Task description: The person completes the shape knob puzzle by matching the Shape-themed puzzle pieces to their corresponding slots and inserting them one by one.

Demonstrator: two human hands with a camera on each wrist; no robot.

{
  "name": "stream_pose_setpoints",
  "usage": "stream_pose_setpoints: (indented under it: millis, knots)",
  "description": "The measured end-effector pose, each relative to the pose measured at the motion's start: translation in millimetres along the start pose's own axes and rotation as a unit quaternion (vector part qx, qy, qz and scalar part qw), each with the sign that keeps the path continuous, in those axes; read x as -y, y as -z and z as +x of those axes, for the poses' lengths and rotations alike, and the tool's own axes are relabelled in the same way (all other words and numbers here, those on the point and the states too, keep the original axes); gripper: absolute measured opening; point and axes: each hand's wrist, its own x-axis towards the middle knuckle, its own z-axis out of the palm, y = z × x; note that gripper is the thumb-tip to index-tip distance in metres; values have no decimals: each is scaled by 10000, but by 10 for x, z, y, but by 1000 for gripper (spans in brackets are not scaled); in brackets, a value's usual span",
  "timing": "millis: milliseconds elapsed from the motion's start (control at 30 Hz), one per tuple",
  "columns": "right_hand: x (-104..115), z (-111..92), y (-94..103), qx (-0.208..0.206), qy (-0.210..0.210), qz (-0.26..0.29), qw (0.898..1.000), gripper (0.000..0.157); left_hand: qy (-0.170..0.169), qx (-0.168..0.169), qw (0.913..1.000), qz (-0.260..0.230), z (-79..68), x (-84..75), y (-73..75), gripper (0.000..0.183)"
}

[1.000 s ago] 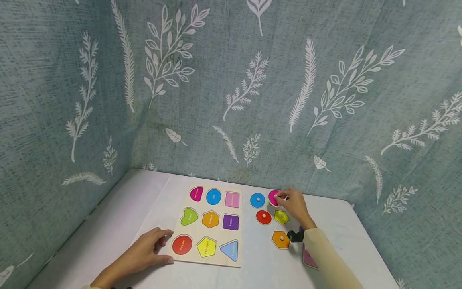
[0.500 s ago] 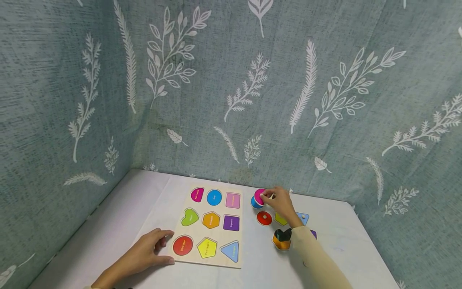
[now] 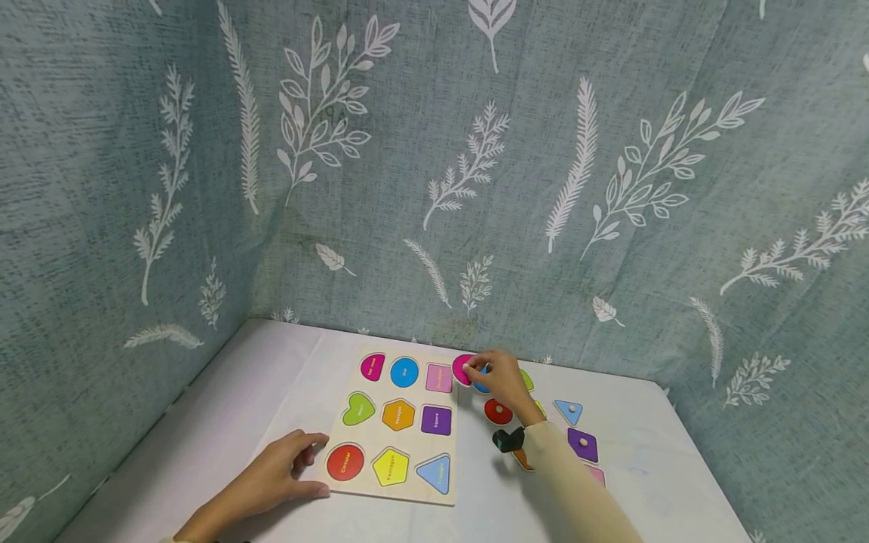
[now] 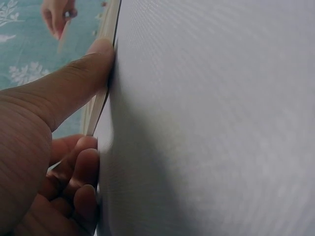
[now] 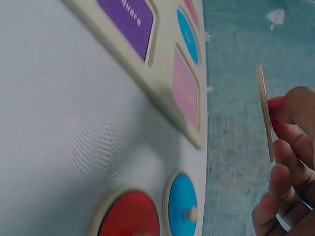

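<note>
My right hand (image 3: 502,378) pinches a magenta puzzle piece (image 3: 459,369) by its small knob, just off the far right corner of the wooden shape board (image 3: 407,494). In the right wrist view this piece (image 5: 264,113) appears edge-on, raised above the table; fingers hide part of its outline. The board has labelled coloured shapes, among them a magenta half round (image 3: 373,367), a blue oval (image 3: 404,372) and a pink rectangle (image 3: 439,378). My left hand (image 3: 274,469) rests at the board's near left corner, thumb (image 4: 74,81) and fingers touching its edge.
Right of the board lie a red knobbed piece (image 3: 498,411), a blue one (image 5: 182,204), a light blue triangle (image 3: 565,408), a purple square (image 3: 575,452) and a partly covered pink piece (image 3: 596,475). Green, yellow and orange pieces show partly behind my right arm. Patterned cloth (image 3: 434,188) hangs behind.
My right hand has lifted the magenta piece and carried it left, over the blue piece, to the board's right edge. My left hand has stayed at the board's corner.
</note>
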Motion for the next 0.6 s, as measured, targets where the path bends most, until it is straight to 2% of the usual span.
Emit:
stream_pose_setpoints:
  millis: [367, 600]
  knots:
    - [184, 118, -296, 195, 350, -56, 9992, 9, 93, 8, 9999, 54, 8, -7, 10, 76]
    - [273, 166, -494, 387, 91, 112, 9991, 10, 16, 37, 10000, -7, -1, 24, 10, 77]
